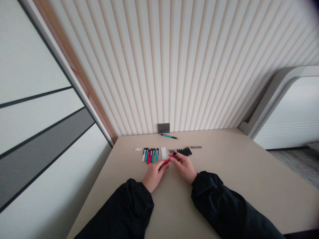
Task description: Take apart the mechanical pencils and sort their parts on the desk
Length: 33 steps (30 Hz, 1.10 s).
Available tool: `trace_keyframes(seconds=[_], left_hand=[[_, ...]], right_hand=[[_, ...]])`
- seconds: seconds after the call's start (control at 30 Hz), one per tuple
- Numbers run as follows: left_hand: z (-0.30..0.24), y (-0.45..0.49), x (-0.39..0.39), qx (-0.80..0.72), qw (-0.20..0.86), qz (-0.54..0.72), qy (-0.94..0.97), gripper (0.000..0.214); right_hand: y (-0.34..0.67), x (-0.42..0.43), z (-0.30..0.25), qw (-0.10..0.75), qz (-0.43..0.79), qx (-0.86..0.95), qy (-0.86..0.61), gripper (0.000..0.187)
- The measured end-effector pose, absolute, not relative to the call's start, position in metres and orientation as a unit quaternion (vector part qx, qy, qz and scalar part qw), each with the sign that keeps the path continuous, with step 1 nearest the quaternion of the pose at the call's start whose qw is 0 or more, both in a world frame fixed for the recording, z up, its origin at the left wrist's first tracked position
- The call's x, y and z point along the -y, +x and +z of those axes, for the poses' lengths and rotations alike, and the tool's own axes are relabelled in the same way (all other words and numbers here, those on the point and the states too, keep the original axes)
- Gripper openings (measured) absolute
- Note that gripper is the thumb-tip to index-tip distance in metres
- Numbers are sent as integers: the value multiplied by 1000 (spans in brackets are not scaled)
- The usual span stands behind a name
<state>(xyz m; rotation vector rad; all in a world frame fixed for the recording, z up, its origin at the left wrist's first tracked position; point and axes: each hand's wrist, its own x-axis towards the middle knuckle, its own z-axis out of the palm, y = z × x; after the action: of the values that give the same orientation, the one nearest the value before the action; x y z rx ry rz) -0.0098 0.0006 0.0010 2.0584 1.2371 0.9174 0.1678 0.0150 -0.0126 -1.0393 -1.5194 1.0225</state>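
Note:
A red pen barrel (pixel 168 160) with a black end is held between my two hands, tilted up to the right. My left hand (pixel 155 172) grips its lower end, and the fingers of my right hand (pixel 183 167) are closed at its upper, black end. Just beyond my left hand lies a row of white, blue and red pen barrels (pixel 150 155) with black tops. White refill tubes (pixel 163 153) lie beside them. Behind my right hand are small grey parts (pixel 171 151) and a row of black grips (pixel 184 151), partly covered by the hand.
Small clear-white pieces (pixel 138 149) lie at the left and small metal tips (pixel 196 146) at the right of the table (pixel 224 186). A blue pen (pixel 169 136) lies near the wall, below a dark socket (pixel 163 128). A white panel stands on the left.

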Motion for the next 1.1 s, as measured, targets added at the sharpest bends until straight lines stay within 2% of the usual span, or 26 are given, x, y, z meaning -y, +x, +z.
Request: trace_keyframes(seconds=[0.27,0.7,0.87,1.1], left_hand=[[0,-9,-1,-465,271,336,773,24],[0,-9,2,-466,282,354,761,21],[4,-9,4,-463,269,364,762,26],[4,-11,4,-445,229,372,782,22]], right_hand=[[167,-14,-8,507,400,623,-442,33],[171,-16,-7,575,346,579,-463,32],[171,-15,-6,561,325,598,-472,34],[166,-14,-13,526,309,624,-488,38]])
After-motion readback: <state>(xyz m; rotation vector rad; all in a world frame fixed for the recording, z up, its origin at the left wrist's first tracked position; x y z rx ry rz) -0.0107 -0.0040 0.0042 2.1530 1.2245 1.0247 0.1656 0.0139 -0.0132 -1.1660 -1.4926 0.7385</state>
